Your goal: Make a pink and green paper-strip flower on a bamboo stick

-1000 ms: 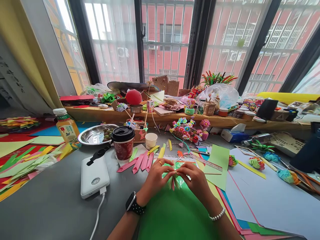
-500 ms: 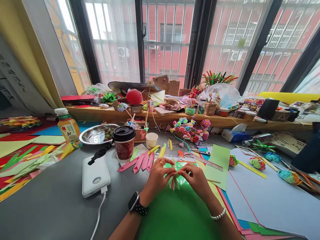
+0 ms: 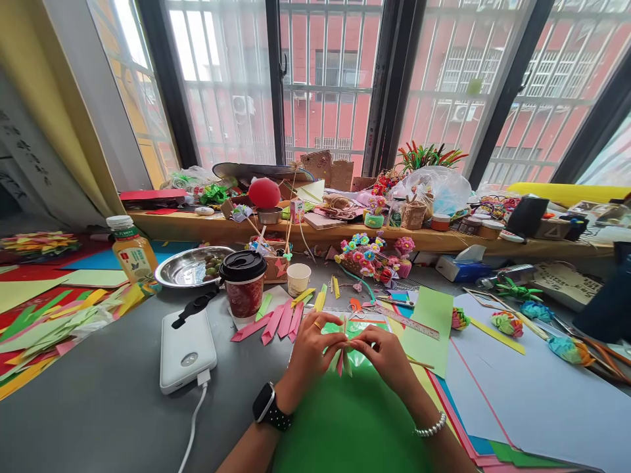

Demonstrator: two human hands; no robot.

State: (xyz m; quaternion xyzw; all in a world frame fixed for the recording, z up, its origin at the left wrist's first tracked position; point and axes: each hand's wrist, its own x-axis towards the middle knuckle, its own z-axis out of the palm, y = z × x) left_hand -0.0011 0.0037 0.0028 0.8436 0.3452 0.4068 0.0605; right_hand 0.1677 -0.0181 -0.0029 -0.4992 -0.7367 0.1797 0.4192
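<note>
Between both hands is a small folded-paper piece (image 3: 340, 363) with pink and pale green points hanging below the fingers; its upper part is mostly hidden. My left hand (image 3: 314, 345), with a ring and a watch, pinches it from the left. From the right, my right hand (image 3: 382, 347) pinches it too, and the fingertips of both hands meet. Below them spreads a green surface (image 3: 352, 427). Several folded pink paper strips (image 3: 284, 320) lie just beyond my left hand. A clear ruler (image 3: 417, 324) lies beyond my right hand, near a light green sheet (image 3: 434, 315).
Left stand a white power bank (image 3: 187, 351) with a cable, a lidded coffee cup (image 3: 243, 289), a paper cup (image 3: 298, 280), a metal bowl (image 3: 172, 269) and a juice bottle (image 3: 133, 253). White sheets (image 3: 537, 401) and paper flower buds (image 3: 507, 324) lie right. A cluttered ledge (image 3: 325, 233) runs behind.
Both hands keep their pinch on the folded paper at nearly the same spot. The view has shifted very slightly; nothing else visibly moved.
</note>
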